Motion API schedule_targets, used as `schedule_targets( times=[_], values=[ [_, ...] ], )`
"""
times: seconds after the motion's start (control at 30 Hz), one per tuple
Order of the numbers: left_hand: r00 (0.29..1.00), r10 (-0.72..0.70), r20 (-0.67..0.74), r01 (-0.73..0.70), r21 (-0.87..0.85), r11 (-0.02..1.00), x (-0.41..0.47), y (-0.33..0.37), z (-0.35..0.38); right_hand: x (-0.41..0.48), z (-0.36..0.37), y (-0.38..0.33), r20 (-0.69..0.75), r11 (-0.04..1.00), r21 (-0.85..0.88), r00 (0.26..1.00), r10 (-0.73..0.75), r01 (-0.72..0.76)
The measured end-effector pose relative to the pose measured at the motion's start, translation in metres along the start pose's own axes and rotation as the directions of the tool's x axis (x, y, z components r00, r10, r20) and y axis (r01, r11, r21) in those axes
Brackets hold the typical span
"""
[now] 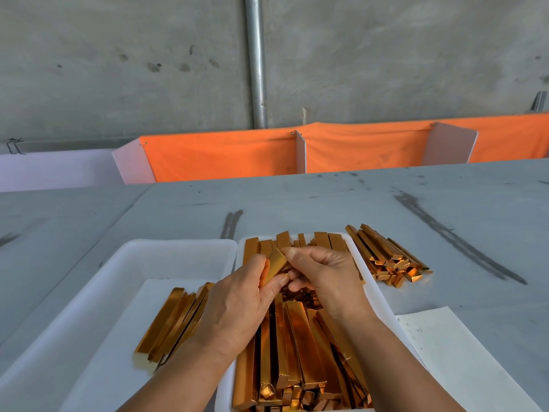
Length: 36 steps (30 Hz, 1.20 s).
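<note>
Both hands meet over a white tray (375, 295) packed with several long gold foil boxes (294, 346). My left hand (240, 304) grips one gold box (274, 267) from below, tilted up. My right hand (323, 272) pinches the upper end of that same box with thumb and fingertips. The lower part of the held box is hidden behind my fingers.
A second white tray (124, 257) at the left holds a small bundle of flat gold boxes (172, 322). A loose pile of gold boxes (386, 257) lies on the grey table right of the full tray. A written paper sheet (451, 358) lies at the right. Orange cloth dividers (237, 153) stand behind.
</note>
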State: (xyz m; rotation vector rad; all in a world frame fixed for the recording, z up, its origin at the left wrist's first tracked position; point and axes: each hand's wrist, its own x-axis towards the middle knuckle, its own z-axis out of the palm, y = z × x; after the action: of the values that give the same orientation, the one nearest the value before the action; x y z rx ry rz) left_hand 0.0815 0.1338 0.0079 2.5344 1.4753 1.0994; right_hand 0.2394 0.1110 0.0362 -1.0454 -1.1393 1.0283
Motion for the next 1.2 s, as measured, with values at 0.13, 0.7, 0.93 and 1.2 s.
schedule_targets(
  times=[0.13, 0.7, 0.93, 1.2],
  values=[
    [1.0, -0.02, -0.013, 0.021, 0.01, 1.0, 0.001, 0.001, 0.0, -0.002, 0.003, 0.0, 0.028, 0.999, -0.023, 0.999, -0.045, 0.045],
    [0.995, -0.057, 0.077, 0.058, -0.012, 0.998, 0.003, 0.001, -0.003, 0.004, 0.003, 0.007, -0.046, 0.996, -0.091, 0.999, -0.015, 0.011],
    [0.962, -0.132, 0.239, 0.187, -0.222, 0.957, 0.009, 0.002, -0.004, 0.007, -0.002, 0.009, -0.087, 0.998, -0.062, 0.996, 0.022, -0.027],
    [0.959, -0.194, 0.205, 0.26, -0.372, 0.891, 0.014, 0.011, -0.029, 0.005, -0.004, 0.005, -0.049, 0.997, 0.056, 0.997, 0.06, -0.057]
  ],
)
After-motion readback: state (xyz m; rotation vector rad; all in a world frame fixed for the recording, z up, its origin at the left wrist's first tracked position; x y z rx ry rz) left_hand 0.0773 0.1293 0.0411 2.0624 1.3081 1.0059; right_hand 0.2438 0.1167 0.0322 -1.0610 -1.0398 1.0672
